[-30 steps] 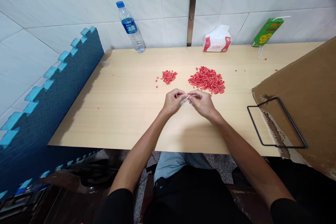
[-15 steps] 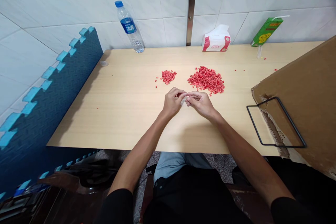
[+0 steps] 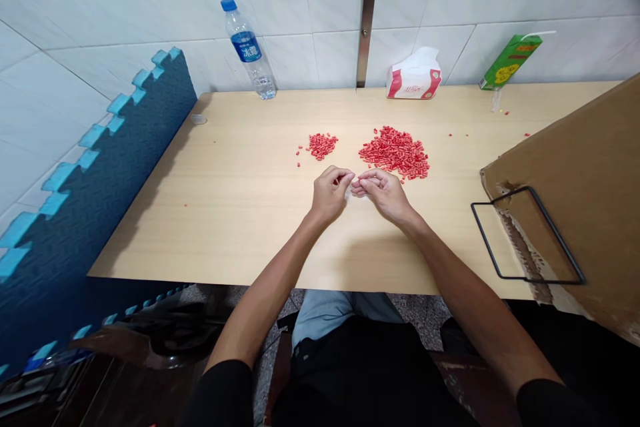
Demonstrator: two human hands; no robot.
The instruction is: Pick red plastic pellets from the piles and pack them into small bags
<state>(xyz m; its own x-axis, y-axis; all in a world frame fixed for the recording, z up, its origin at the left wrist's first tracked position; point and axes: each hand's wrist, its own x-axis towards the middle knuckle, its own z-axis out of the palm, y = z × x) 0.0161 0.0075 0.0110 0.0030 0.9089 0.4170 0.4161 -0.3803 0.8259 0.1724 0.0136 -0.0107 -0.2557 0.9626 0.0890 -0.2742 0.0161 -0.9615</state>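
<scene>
My left hand (image 3: 331, 195) and my right hand (image 3: 384, 192) are raised over the middle of the table, fingertips almost meeting. Each has thumb and forefinger pinched together; what they hold, if anything, is too small to make out. A pale, whitish patch shows between the hands, its kind unclear. Just beyond my right hand lies a large heap of small red tube-like pieces (image 3: 395, 152). A smaller heap of the same red pieces (image 3: 323, 145) lies beyond my left hand, with a few loose ones at its left.
Along the tiled wall stand a water bottle (image 3: 250, 50), a tissue pack (image 3: 414, 77) and a green drink carton (image 3: 511, 61). A blue foam mat (image 3: 145, 120) borders the left side. At right are a cardboard box (image 3: 575, 180) and a black wire frame (image 3: 553, 220).
The fingertips of both hands have drawn slightly apart, and the right fingers have shifted a little upward. The red heaps look unchanged. The view has shifted slightly.
</scene>
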